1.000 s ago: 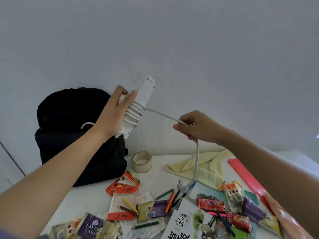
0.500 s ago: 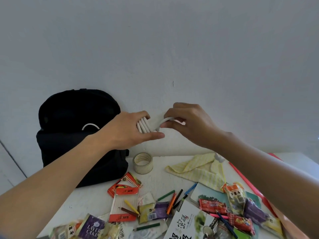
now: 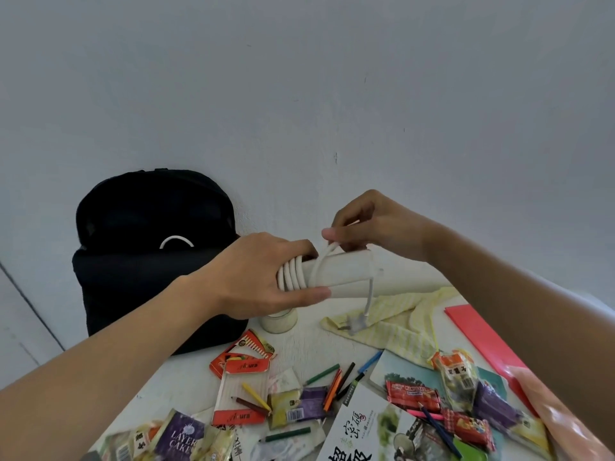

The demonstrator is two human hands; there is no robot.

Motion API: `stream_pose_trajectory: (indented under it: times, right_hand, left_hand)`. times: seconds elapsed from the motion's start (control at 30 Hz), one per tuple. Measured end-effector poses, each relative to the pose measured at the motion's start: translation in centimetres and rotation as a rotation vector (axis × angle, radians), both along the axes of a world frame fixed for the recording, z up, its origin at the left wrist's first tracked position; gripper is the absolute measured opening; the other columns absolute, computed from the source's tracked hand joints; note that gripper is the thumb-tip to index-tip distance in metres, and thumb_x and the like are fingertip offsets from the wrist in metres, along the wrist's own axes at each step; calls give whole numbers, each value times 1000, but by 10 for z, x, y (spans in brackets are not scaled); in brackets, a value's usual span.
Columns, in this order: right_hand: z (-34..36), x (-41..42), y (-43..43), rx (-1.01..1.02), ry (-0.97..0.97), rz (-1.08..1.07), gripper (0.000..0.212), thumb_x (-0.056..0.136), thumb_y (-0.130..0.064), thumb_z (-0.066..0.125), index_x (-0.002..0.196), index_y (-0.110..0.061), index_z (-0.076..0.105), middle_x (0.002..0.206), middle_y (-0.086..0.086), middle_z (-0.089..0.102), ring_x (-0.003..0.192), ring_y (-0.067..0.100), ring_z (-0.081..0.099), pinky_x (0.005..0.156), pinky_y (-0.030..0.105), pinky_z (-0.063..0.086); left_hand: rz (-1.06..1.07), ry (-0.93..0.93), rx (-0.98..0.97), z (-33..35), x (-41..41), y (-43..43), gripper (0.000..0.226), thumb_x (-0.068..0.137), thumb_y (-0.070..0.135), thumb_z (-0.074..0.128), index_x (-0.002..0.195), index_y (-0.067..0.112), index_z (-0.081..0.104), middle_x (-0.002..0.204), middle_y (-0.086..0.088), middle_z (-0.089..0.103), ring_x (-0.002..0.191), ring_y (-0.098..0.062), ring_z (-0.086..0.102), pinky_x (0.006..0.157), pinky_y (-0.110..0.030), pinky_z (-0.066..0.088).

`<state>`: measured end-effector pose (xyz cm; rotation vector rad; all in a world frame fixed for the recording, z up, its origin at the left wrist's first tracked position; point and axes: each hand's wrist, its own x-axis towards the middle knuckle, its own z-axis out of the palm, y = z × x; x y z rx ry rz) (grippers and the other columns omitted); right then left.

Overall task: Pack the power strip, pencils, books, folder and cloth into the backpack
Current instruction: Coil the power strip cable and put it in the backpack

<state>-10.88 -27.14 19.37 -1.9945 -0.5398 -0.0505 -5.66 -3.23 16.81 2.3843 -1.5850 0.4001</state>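
Pencils (image 3: 332, 384) and books (image 3: 359, 427) are seen lying loose on the near desk (image 3: 309, 347), untouched. Above it the power strip (image 3: 346, 274) is held level: the left grip (image 3: 253, 277) is curled round its body and the wound cord (image 3: 293, 272), and a loop is pinched in the right grip (image 3: 372, 224). A light, stiff bar with a springy cord is judged, so hold is best taken over the coils, lest they unwind. Beyond, the backpack (image 3: 143, 261) is propped against the wall.

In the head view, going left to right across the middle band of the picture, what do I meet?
black backpack → left hand → right hand → red folder. The power strip and its cord span both hands, so they are left out.
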Motion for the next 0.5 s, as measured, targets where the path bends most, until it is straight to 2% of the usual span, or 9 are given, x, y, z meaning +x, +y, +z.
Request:
stream_pose_trajectory:
  times: [0.07, 0.1, 0.17, 0.2, 0.27, 0.33, 0.4, 0.47, 0.5]
  right_hand:
    - [-2, 1, -4, 16, 93, 33, 43, 84, -24, 75, 75, 16, 63, 64, 15, 49, 64, 32, 35, 59, 34, 29]
    - [-3, 1, -4, 8, 118, 45, 42, 84, -27, 75, 71, 11, 63, 63, 13, 47, 63, 32, 33, 60, 37, 26]
    - [-8, 3, -5, 15, 126, -4, 36, 89, -29, 73, 64, -4, 65, 60, 8, 48, 59, 26, 40, 61, 37, 29]
    - [-12, 4, -8, 34, 127, -46, 36, 93, -23, 70, 62, -8, 63, 57, 3, 49, 55, 19, 44, 60, 36, 29]
    - [-20, 8, -13, 96, 161, -102, 32, 95, -10, 62, 63, -5, 59, 52, -1, 42, 48, 11, 35, 55, 30, 23]
    - [-26, 8, -19, 117, 220, -129, 40, 93, -34, 68, 67, -4, 60, 55, 3, 28, 51, 16, 24, 53, 27, 24]
    - [-29, 7, -22, 82, 264, -171, 53, 90, -54, 61, 70, -5, 60, 60, 5, 21, 56, 19, 22, 56, 26, 28]
    - [-33, 5, -21, -15, 283, -202, 55, 94, -55, 56, 72, -4, 59, 59, 5, 23, 53, 19, 27, 56, 25, 34]
    - [-35, 5, -19, -110, 278, -218, 53, 95, -53, 55, 73, -6, 59, 57, 4, 29, 50, 17, 33, 55, 23, 37]
  left_hand:
    - [-54, -91, 8, 2, -4, 0, 64, 85, 86, 39, 115, 34, 60, 82, 16, 64, 69, -5, 61, 65, -29, 52]
    - [-76, -102, -2, 2, -5, -1, 65, 86, 86, 39, 116, 32, 60, 83, 15, 64, 69, -6, 61, 64, -30, 52]
    - [-119, 34, -84, 1, -7, -1, 63, 87, 81, 46, 116, 28, 63, 84, 11, 67, 71, -9, 66, 62, -32, 54]
    - [-135, 151, -161, 0, -8, -1, 61, 88, 78, 50, 115, 26, 64, 84, 8, 68, 71, -12, 67, 61, -33, 55]
    - [-167, 335, -363, -2, -10, 0, 55, 88, 74, 53, 112, 26, 64, 84, 6, 68, 71, -16, 69, 58, -27, 55]
    - [-173, 423, -558, -3, -11, -1, 47, 89, 71, 53, 114, 32, 58, 87, 9, 68, 73, -15, 69, 62, -23, 54]
    - [-126, 521, -700, -2, -8, -2, 41, 90, 64, 55, 124, 42, 47, 98, 15, 68, 82, -14, 71, 70, -26, 59]
    - [-43, 599, -800, -1, 1, -2, 45, 89, 61, 54, 130, 45, 45, 103, 21, 67, 92, -9, 71, 77, -26, 59]
    - [0, 619, -839, -2, 8, 0, 45, 88, 62, 54, 128, 40, 49, 100, 21, 68, 90, -6, 70, 76, -25, 58]
